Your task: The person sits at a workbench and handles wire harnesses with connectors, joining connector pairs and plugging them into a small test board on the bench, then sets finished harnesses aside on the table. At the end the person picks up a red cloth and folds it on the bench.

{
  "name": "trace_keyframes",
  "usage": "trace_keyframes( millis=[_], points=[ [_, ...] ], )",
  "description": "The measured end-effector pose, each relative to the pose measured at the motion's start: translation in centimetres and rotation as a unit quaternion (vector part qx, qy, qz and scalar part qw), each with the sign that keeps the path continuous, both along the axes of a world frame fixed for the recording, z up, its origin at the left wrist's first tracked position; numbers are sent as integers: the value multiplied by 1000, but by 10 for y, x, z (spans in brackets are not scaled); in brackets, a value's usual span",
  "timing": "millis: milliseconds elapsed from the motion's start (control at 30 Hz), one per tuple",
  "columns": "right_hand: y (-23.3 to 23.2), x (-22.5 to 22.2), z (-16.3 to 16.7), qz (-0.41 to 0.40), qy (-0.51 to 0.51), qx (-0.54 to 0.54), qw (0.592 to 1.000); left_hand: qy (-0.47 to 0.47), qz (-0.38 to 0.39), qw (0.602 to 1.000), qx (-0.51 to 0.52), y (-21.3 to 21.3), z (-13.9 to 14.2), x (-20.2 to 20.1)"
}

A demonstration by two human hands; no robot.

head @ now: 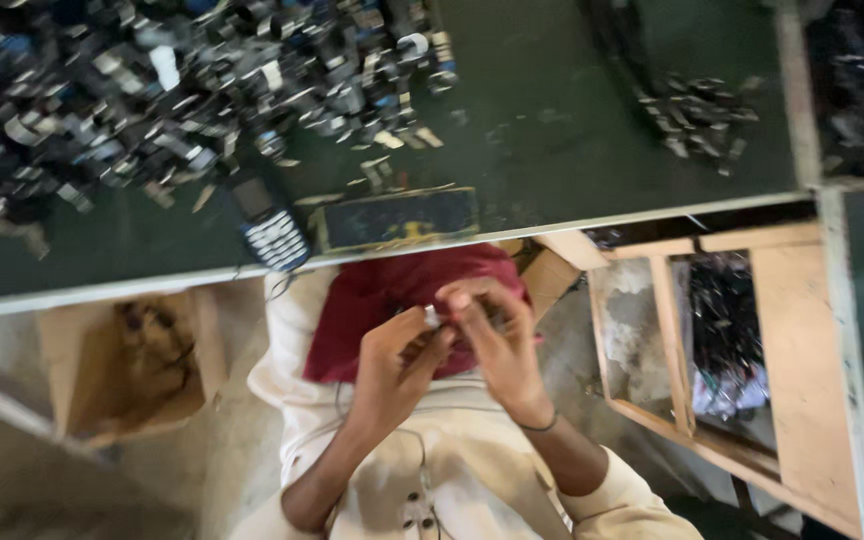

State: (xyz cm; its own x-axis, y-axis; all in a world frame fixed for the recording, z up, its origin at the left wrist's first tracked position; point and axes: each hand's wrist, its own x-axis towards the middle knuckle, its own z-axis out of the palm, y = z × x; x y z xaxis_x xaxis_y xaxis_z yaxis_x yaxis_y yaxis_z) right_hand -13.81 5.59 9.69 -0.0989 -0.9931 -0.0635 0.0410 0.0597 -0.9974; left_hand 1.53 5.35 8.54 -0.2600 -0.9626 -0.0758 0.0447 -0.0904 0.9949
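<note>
I see both hands meet over the lap, near the desk edge: the left hand and right hand pinch a small pale metal piece between their fingers, above a red cloth. A keypad phone lies on the desk's near edge, a heap of metal clips farther left.

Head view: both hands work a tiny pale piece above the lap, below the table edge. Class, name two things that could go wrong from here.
1. The small pale piece is pinched only at the fingertips of the left hand and right hand; a slip could likely drop it onto the red cloth or the floor.
2. The keypad phone lies at the table edge and may be knocked off.
</note>
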Motion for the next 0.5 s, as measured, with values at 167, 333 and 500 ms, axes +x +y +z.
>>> trace_keyframes(
  millis=[167, 333, 500],
  points=[
    [7, 7, -6, 16, -89, 22, 996, -60, 27, 998, 24, 7, -10, 4],
    [12, 15, -11, 33, -115, 34, 992, -99, 64, 990, -75, 14, -30, 8],
    [11, 24, -14, 32, -189, 49, 980, -77, 66, 995, -25, 15, -42, 5]
  ],
)
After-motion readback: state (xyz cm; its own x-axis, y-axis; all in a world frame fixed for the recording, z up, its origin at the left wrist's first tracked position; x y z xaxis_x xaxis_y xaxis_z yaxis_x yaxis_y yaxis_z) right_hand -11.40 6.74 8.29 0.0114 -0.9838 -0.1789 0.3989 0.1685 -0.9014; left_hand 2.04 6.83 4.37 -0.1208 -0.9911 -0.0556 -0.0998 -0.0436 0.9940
